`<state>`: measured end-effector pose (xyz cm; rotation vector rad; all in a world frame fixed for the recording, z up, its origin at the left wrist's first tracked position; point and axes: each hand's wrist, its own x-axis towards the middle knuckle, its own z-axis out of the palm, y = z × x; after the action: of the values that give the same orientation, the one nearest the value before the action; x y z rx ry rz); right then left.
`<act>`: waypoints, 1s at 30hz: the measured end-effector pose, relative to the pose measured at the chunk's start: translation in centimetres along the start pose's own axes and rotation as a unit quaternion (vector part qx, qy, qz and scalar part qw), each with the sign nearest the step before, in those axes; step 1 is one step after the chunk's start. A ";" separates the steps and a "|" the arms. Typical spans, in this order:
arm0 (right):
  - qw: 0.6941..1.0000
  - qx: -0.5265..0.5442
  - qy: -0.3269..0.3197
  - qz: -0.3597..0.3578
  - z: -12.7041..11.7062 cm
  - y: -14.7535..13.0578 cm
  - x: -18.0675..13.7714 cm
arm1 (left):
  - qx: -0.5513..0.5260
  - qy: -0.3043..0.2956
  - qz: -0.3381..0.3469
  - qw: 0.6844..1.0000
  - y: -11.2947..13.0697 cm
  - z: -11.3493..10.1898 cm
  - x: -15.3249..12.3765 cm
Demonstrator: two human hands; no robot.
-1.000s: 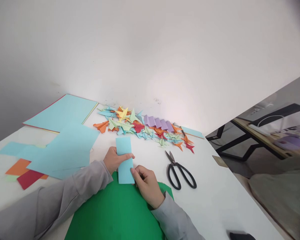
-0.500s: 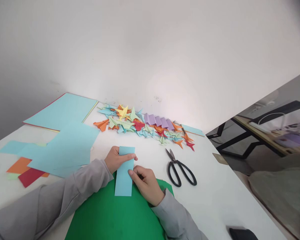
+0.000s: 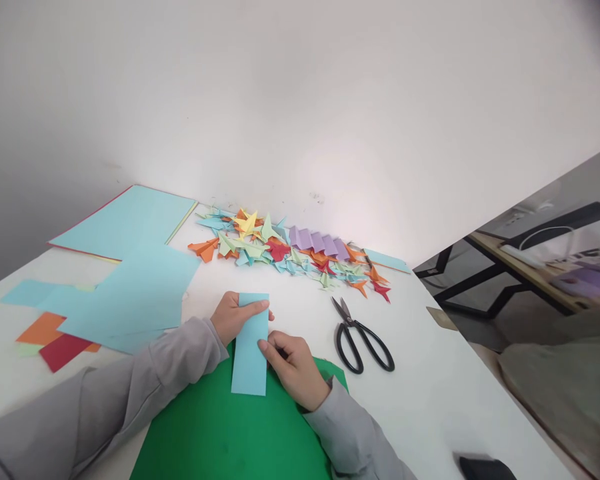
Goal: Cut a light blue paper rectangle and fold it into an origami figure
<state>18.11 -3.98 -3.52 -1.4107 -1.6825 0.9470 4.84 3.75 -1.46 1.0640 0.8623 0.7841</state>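
A light blue paper strip (image 3: 250, 367) is held upright between my two hands, over a green sheet (image 3: 230, 433). My left hand (image 3: 234, 316) grips its upper part, thumb across the front and the other fingers behind. Lower down, my right hand (image 3: 293, 367) pinches the strip's right edge between thumb and fingers; those fingers are partly hidden. Black-handled scissors (image 3: 351, 321) lie to the right of my right hand, blades slightly apart and pointing away.
Folded paper shapes (image 3: 250, 248) in several colours lie along the wall, with a purple pleated paper (image 3: 317, 241) among them. At left are large blue sheets (image 3: 135, 293), a paper stack (image 3: 130, 217) and a red piece (image 3: 63, 351). A black object (image 3: 485, 468) sits near the front right.
The strip's lower end has shifted slightly right and down, while its top stays almost in place. Both hands keep hold of it. The whole view has moved very slightly.
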 end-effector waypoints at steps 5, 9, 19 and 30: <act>1.000 0.014 -0.004 0.004 0.0 0.1 0.0 | -0.012 0.004 -0.010 1.000 -0.1 0.0 0.1; 0.996 0.082 0.001 0.023 -0.3 -0.1 0.0 | -0.059 -0.028 -0.048 0.997 0.3 -0.4 0.3; 0.958 0.273 0.029 0.084 -1.2 0.3 0.5 | -0.171 -0.227 -0.104 0.953 0.6 -1.2 0.4; 0.962 0.264 0.055 0.034 -0.3 -1.0 0.5 | -0.092 -0.171 -0.045 0.980 -0.2 -0.5 0.1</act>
<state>17.92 -3.62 -2.48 -1.1351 -1.1841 1.2219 4.45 4.02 -1.79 0.9523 0.5313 0.5706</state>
